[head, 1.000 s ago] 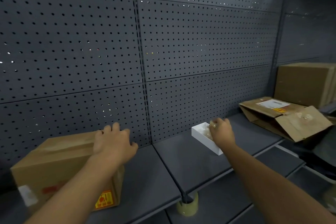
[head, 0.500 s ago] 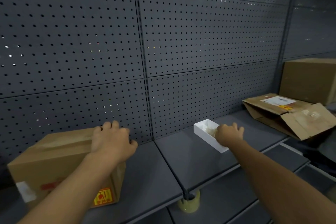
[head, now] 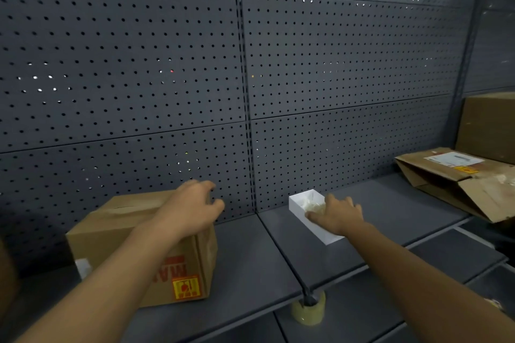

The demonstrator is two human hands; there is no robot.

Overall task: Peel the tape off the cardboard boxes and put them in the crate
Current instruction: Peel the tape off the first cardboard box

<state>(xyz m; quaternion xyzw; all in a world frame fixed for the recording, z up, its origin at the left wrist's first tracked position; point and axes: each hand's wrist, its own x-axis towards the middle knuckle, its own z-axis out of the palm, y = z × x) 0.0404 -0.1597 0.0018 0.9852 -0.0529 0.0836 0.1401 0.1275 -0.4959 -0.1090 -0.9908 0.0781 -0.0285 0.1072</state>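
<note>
A stockroom or shop backroom: dark pegboard wall (head: 167, 64), metal shelving (head: 250, 273), cardboard boxes (head: 117, 234)

Three cardboard boxes are in sight: one taped box (head: 139, 248) near on the left, one flattened box (head: 457, 184) lying far on the right, and one upright box (head: 487, 125) behind it at the right edge. There is one white tray (head: 312, 220) in the middle holding a clump of crumpled tape (head: 313, 205), and one tape roll (head: 308, 312) on the lower shelf in front. Two hands show, the left hand (head: 192, 209) and the right hand (head: 338, 214).
</note>
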